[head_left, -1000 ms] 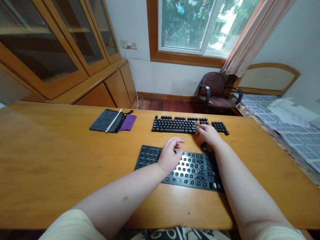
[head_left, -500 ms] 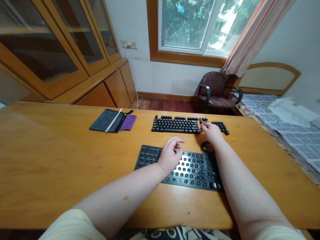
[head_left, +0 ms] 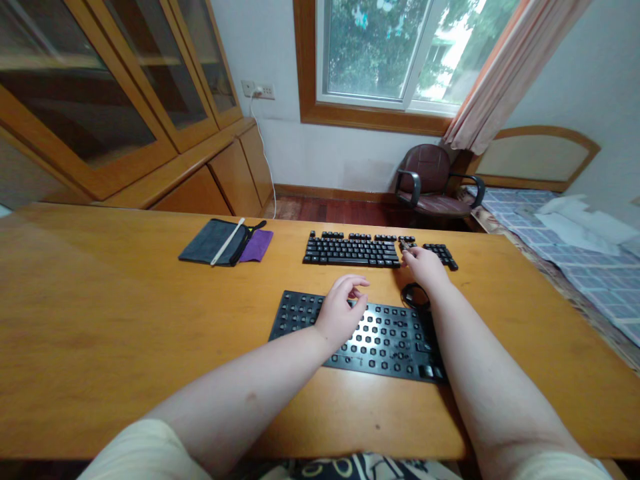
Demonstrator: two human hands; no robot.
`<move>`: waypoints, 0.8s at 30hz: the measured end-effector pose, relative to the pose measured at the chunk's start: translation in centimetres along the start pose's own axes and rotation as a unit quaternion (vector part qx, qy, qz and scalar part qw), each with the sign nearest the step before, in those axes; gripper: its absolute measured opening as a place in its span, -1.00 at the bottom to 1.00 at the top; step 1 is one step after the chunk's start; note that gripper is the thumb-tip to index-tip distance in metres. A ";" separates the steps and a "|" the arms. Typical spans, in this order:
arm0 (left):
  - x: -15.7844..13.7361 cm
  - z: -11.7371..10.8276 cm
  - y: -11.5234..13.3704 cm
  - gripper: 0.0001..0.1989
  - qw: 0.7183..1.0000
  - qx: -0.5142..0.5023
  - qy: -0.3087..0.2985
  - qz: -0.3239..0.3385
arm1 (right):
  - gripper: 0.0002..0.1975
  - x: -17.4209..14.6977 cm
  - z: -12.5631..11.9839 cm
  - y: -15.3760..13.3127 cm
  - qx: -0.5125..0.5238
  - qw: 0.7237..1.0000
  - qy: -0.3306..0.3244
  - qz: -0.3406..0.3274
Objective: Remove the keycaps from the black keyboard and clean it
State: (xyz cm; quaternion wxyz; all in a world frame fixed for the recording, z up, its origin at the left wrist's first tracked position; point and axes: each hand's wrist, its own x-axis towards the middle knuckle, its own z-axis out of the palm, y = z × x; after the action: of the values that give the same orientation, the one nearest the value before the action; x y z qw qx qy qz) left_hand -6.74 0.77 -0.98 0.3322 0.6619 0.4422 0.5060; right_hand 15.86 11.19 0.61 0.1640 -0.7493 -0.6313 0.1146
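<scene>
Our right hand [head_left: 425,267] pinches, hold unclear, beside laid-out keys [head_left: 350,253]; our left hand [head_left: 343,308], half-open, empty, overhangs the mostly bare base [head_left: 393,340].

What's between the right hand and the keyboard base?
In the head view, a coiled black cable lies on the desk between the right hand and the keyboard base, by the base's far edge.
</scene>
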 end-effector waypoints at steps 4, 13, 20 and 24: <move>0.0 -0.1 0.1 -0.77 0.999 0.022 -0.031 0.009 | -0.65 -0.3 -0.4 -0.1 0.053 0.998 0.044 -0.004; -1.9 0.0 1.5 -0.30 0.869 0.247 -0.368 0.219 | -0.44 -4.6 -7.5 -2.2 0.307 0.914 0.233 -0.129; -2.1 0.4 0.6 -0.22 0.834 0.324 -0.397 0.205 | -0.48 -11.1 -6.8 -0.6 0.371 0.881 0.012 -0.292; -1.8 -0.3 1.7 -0.28 0.828 0.346 -0.405 0.174 | -0.57 -13.3 -3.0 2.1 0.323 0.902 -0.115 -0.260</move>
State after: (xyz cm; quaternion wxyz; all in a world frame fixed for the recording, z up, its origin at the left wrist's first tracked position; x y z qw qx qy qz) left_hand -6.79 -1.54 -0.10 0.1367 0.9452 0.2913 0.0554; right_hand 16.58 -2.46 2.09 0.3477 -0.4456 -0.7467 0.3507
